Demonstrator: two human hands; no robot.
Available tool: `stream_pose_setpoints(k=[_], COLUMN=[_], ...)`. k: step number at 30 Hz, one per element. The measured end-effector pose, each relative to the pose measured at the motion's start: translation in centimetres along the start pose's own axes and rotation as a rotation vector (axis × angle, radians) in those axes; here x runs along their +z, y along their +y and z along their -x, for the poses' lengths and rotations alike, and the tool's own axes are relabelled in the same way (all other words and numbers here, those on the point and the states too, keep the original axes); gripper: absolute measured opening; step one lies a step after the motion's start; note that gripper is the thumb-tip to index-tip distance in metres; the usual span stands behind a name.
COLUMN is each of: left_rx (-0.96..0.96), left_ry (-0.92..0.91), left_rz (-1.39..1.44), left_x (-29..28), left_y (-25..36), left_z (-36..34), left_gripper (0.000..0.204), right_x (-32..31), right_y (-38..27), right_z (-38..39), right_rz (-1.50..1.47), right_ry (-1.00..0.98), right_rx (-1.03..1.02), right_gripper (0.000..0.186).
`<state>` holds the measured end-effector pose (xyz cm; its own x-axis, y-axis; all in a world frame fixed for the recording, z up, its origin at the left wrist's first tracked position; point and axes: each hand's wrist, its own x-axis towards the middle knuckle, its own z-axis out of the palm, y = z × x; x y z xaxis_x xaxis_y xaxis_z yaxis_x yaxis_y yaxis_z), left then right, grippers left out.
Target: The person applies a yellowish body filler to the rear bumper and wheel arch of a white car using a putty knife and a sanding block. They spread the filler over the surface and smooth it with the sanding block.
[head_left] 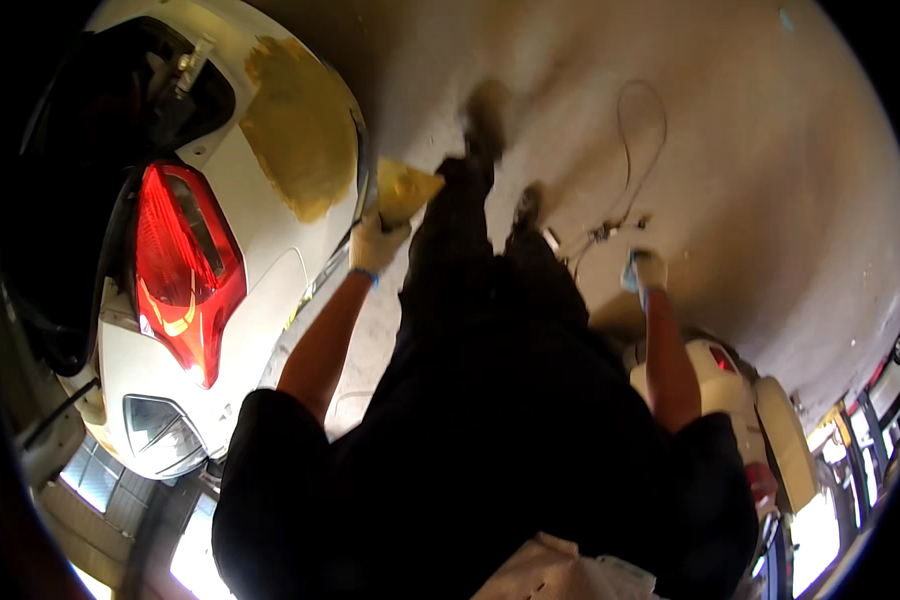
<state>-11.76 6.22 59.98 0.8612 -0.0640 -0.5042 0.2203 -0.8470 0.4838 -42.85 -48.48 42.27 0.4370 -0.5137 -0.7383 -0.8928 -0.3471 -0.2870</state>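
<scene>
My left hand (376, 242), in a pale glove, grips a flat yellowish sheet or board (408, 190) beside a white car's rear corner. My right hand (648, 270), also gloved, hangs to my right, closed on a small light blue-grey object (631, 274) that is hard to make out. On the car's body panel (270, 250) at left, a dull olive-yellow patch (300, 130) spreads above and right of the red tail lamp (180, 255). My dark-clothed legs and shoes stand between the hands, over the floor.
A looped hose or cable (643, 150) with fittings (603, 232) lies on the concrete floor (760, 140) ahead right. A second pale vehicle (790, 440) with red lamps stands behind me at lower right. More vehicles or racks show along the far right rim.
</scene>
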Motion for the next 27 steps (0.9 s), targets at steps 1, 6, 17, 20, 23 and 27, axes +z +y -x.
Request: stream_pose_setpoints(k=[1, 6, 17, 20, 23, 27], left_rx=[-0.186, -0.196, -0.235, -0.199, -0.346, -0.398], left_ry=[-0.078, 0.074, 0.113, 0.162, 0.105, 0.355], left_rz=[-0.032, 0.32, 0.386, 0.244, 0.153, 0.236], left_x=[-1.2, -2.6, -23.4, -26.9, -31.8, -33.0], left_y=[1.9, 3.4, 14.4, 14.7, 16.2, 15.0], left_z=[-1.4, -12.4, -36.6, -41.4, -47.8, -53.5], left_gripper=[0.046, 0.04, 0.046, 0.044, 0.046, 0.039], right_x=[-1.7, -6.2, -18.5, -19.3, -20.4, -22.9], right_y=[-9.0, -24.6, -56.9, -63.9, -72.3, -86.6], right_z=[1.5, -4.5, -17.3, -20.5, -25.6, -37.5], right_rz=[-0.364, -0.354, -0.385, -0.309, -0.362, -0.199], right_ry=[0.061, -0.002, -0.035, 0.016, -0.004, 0.061], right_rx=[-0.02, -0.004, -0.126, -0.195, -0.156, -0.356], right_gripper=[0.027, 0.026, 0.038, 0.038, 0.038, 0.042])
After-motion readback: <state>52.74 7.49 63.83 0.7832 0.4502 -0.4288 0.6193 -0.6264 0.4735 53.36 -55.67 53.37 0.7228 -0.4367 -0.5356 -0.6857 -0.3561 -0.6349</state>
